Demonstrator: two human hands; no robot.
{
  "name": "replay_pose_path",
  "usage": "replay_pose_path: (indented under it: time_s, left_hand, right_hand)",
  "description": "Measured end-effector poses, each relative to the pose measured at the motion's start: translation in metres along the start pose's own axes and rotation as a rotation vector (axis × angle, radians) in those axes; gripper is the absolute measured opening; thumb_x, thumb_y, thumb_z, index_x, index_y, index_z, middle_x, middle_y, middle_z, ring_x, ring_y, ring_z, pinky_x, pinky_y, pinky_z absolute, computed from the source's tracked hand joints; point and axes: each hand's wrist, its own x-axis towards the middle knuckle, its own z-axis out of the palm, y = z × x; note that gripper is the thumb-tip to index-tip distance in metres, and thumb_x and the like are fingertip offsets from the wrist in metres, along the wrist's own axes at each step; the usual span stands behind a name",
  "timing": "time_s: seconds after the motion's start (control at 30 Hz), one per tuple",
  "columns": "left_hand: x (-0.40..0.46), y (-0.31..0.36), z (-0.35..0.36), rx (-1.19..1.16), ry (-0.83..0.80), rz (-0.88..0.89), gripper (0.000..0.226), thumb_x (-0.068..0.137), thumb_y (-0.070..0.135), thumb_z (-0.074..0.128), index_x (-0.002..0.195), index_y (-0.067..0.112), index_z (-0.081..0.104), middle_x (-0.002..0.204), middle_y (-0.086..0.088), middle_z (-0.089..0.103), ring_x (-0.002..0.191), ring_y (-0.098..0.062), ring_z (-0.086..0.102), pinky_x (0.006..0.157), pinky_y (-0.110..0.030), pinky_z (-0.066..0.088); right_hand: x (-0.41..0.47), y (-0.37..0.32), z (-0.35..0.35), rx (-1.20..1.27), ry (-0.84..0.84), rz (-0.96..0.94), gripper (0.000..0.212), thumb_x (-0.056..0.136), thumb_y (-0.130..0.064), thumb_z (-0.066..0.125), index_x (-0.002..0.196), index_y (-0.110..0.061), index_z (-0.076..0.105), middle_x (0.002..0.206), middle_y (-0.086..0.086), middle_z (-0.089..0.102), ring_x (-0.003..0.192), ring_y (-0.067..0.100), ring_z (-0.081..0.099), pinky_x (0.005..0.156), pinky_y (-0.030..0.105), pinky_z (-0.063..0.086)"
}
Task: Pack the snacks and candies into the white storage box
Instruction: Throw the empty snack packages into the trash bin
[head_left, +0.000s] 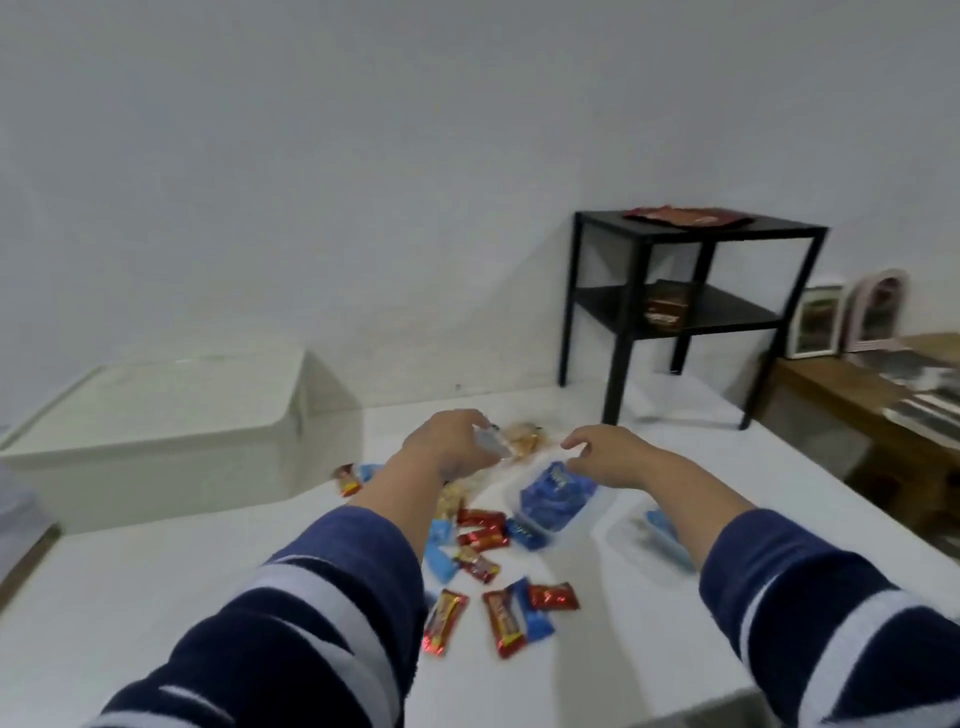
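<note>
Head view: clear snack packet in left grip

The white table has bare surface at near left, between the candy scatter and the closed white storage box. The box blocks the far-left corner. A black shelf unit stands at the far right. Wrappers and a clear tub of blue candies occupy the centre.

white storage box, red candies, black shelf
</note>
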Motion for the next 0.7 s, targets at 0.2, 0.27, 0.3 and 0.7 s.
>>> replay_pose_path:
  time_s: [0.2,0.27,0.3,0.7]
  left_hand:
    - [0.097,0.091,-0.03,0.005,0.109,0.236,0.051,0.087,0.04,0.062,0.134,0.026,0.048,0.138,-0.001,0.049,0.125,-0.021,0.048,0.101,-0.032,0.039]
    - [0.124,0.122,-0.04,-0.011,0.13,0.302,0.05,0.088,0.039,0.061,0.135,0.025,0.048,0.139,-0.001,0.048,0.126,-0.021,0.048,0.101,-0.032,0.039]
    - [0.138,0.136,-0.044,-0.014,0.145,0.33,0.05,0.088,0.038,0.06,0.135,0.026,0.048,0.14,-0.001,0.048,0.127,-0.022,0.047,0.101,-0.033,0.039]
    - [0.267,0.27,-0.045,0.055,0.384,0.653,0.03,0.093,0.036,0.054,0.122,0.036,0.058,0.147,0.004,0.034,0.139,-0.017,0.029,0.109,-0.038,0.032]
  right_hand:
    - [0.036,0.061,-0.065,0.023,0.139,0.115,0.038,0.094,-0.029,0.054,0.131,-0.02,0.054,0.132,0.004,0.055,0.121,0.021,0.051,0.094,0.024,0.038]
    - [0.045,0.077,-0.085,0.021,0.163,0.159,0.038,0.094,-0.032,0.055,0.13,-0.024,0.054,0.136,0.003,0.052,0.123,0.021,0.05,0.1,0.027,0.039]
    - [0.05,0.085,-0.093,0.021,0.177,0.178,0.038,0.094,-0.032,0.055,0.131,-0.025,0.053,0.138,0.003,0.051,0.125,0.022,0.049,0.104,0.029,0.039]
    - [0.154,0.162,-0.147,0.123,0.301,0.194,0.054,0.094,-0.037,0.053,0.144,-0.027,0.035,0.149,0.005,0.04,0.134,0.025,0.043,0.112,0.036,0.036]
